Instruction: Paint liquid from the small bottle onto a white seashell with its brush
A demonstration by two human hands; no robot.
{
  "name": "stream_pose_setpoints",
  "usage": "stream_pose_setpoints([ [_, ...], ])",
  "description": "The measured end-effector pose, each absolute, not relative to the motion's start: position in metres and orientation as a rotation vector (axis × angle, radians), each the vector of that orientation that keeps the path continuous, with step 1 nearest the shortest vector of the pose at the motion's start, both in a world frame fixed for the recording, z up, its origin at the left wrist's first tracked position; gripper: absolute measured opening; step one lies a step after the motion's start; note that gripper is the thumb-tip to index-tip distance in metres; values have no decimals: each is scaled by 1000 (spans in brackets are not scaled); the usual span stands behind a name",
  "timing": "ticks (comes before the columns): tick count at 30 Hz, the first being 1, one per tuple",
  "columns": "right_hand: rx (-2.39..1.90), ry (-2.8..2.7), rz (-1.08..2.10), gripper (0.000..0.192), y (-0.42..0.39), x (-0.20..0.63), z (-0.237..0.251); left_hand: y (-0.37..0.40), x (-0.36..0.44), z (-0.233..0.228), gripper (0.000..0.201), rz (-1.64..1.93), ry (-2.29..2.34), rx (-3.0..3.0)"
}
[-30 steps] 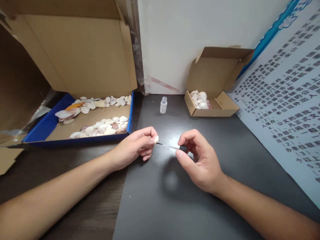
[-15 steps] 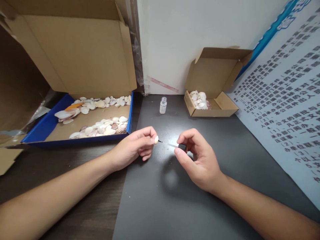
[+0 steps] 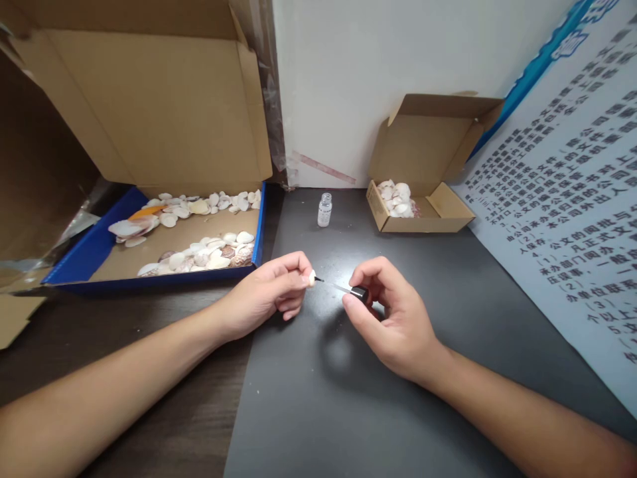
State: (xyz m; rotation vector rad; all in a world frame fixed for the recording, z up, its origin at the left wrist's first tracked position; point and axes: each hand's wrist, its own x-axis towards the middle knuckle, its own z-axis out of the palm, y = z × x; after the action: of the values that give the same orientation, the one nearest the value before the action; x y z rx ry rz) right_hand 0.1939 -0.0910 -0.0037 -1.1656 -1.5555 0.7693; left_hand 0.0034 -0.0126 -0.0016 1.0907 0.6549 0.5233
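Shell [image 3: 311, 277], small and pale, is pinched at the fingertips of the left hand [image 3: 269, 294] above the dark mat [image 3: 318, 398]; the right hand [image 3: 393, 318] grips the black cap of a thin brush applicator [image 3: 343, 289] between thumb and forefinger, fingers closed narrow on it; the brush tip touches the shell. A small clear bottle [image 3: 324, 209] stands uncapped, well apart behind the hands. A blue-rimmed tray [image 3: 99, 245] to the left holds loose shells; a small cardboard box [image 3: 423, 206] to the right holds more. A printed poster [image 3: 562, 199] leans at the right.
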Motion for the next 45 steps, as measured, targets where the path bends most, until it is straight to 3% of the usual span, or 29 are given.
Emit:
stream_pose_setpoints([
  [45, -1169, -1587, 698, 15, -92, 194, -2, -14, 3, 1, 13, 516, 680, 1070],
])
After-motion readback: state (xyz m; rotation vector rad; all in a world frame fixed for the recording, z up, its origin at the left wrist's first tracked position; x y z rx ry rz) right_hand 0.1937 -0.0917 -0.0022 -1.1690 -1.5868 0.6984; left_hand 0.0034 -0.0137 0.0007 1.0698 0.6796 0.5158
